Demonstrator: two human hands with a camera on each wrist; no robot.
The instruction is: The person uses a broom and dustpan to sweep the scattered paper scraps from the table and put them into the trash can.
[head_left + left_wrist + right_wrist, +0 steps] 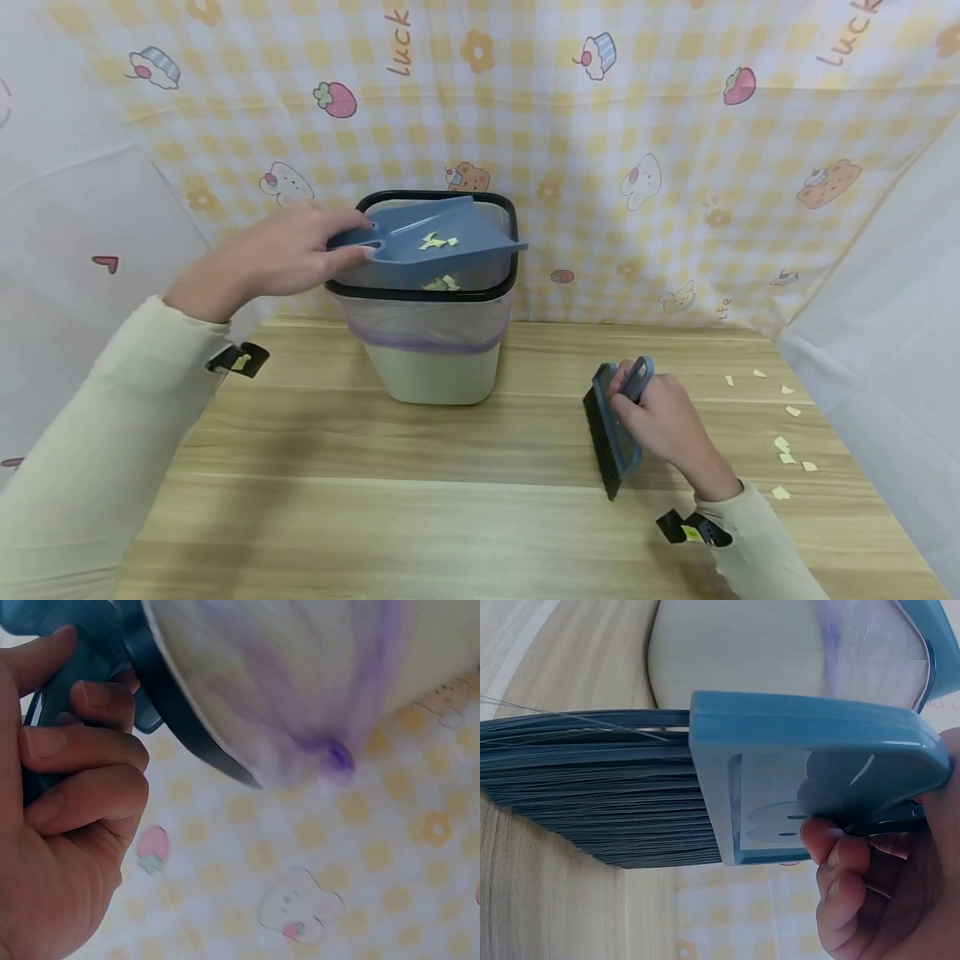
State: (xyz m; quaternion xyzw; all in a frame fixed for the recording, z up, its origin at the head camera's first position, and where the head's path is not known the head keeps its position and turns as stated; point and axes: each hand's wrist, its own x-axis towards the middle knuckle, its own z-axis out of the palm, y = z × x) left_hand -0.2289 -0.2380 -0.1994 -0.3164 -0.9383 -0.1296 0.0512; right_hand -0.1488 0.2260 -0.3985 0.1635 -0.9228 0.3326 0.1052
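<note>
In the head view my left hand (pixel 292 247) grips the handle of a blue dustpan (pixel 420 221) over the mouth of a trash can (pixel 435 375). A few pale yellow paper scraps (pixel 437 242) lie on the pan, and more show inside the can beneath it. From the left wrist view, curled fingers (pixel 86 746) wrap the handle beside the can's dark rim. My right hand (pixel 663 417) holds a blue hand brush (pixel 618 421) by its handle, above the table to the right of the can. Dark bristles (pixel 600 791) point away from that hand.
Several yellow paper scraps (pixel 783 450) lie scattered on the wooden table (pixel 450 533) at the right. A clear liner with a purple band (pixel 427 343) covers the can's upper part. Behind stands a checked cloth (pixel 675 125), with white cloth (pixel 900 333) at the sides.
</note>
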